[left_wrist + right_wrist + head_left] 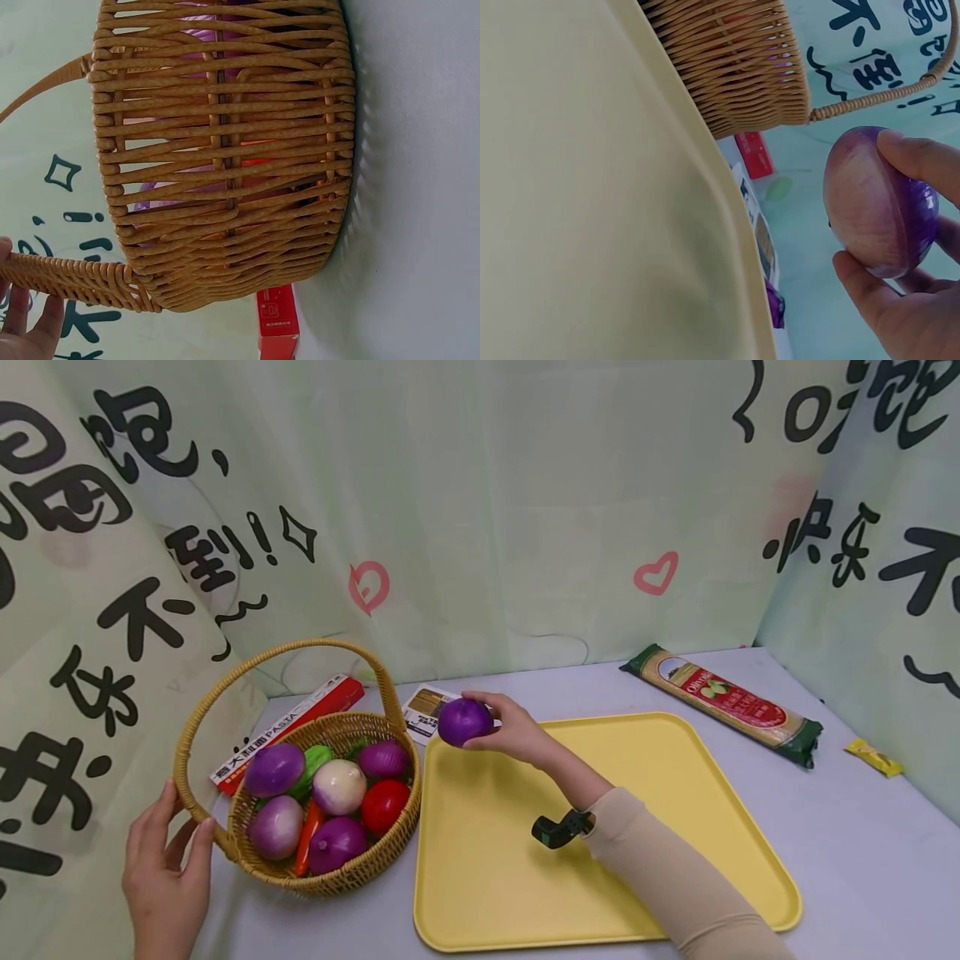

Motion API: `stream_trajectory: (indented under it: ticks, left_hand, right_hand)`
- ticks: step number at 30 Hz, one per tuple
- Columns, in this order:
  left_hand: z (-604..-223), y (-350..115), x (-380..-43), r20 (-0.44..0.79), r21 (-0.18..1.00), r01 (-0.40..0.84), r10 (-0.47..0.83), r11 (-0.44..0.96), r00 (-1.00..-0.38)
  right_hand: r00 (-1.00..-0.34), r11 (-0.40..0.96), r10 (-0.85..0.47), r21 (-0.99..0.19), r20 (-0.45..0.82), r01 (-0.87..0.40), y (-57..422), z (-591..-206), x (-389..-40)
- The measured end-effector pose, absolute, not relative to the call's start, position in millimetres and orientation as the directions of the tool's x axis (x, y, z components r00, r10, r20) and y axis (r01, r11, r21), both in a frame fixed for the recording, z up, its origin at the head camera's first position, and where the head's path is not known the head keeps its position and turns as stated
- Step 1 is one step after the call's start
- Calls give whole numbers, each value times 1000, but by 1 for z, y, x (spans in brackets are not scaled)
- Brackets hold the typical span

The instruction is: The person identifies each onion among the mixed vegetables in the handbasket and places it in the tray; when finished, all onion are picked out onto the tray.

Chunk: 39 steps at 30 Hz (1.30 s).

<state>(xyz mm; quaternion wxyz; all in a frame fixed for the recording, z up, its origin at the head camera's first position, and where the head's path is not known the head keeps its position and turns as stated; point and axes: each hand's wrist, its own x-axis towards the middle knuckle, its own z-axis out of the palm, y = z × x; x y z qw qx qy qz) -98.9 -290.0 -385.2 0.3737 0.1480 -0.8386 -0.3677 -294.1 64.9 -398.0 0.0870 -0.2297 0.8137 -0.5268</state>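
Note:
My left hand point(168, 868) pinches the near-left end of the wicker basket's handle point(386, 689) between thumb and fingers. The round basket point(225, 157) stands on the table, holding several purple onions, a white-and-purple onion point(340, 787), a tomato point(385, 806), a red chili pepper point(309, 839) and a green vegetable point(315, 764). Over the far-left corner of a yellow tray point(600, 893), my right hand point(513, 735) holds up a purple onion point(877, 202) by its sides. In the right wrist view one side of this onion looks paler than the other.
Behind the basket lies a red-and-white pasta box point(333, 695), with a small printed packet point(423, 710) to its right. A long pasta bag point(723, 697) lies beyond the tray, near a small yellow packet point(873, 757). Printed curtains point(517, 527) enclose the table.

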Motion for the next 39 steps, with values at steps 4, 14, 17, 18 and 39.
stream_trajectory:
  ticks: [4,14,17,18,39]
  left_hand:
    - [-385,-290,-99,517,726,23,-524,687,-677]
    - [-385,-289,-99,512,732,17,-533,681,-674]
    - [-384,-290,-99,512,731,18,-531,683,-675]
    - [-384,-290,-99,512,730,17,-530,684,-676]
    - [-384,-288,-98,498,726,-8,-534,688,-683]
  right_hand:
    - [-882,357,-460,-889,100,-287,62,-405,-295]
    - [-884,404,-457,-862,99,-306,58,-413,-292]
    - [-881,402,-461,-861,104,-312,58,-414,-292]
    - [-882,402,-460,-861,105,-312,58,-415,-293]
    - [-887,416,-453,-857,94,-304,56,-430,-296]
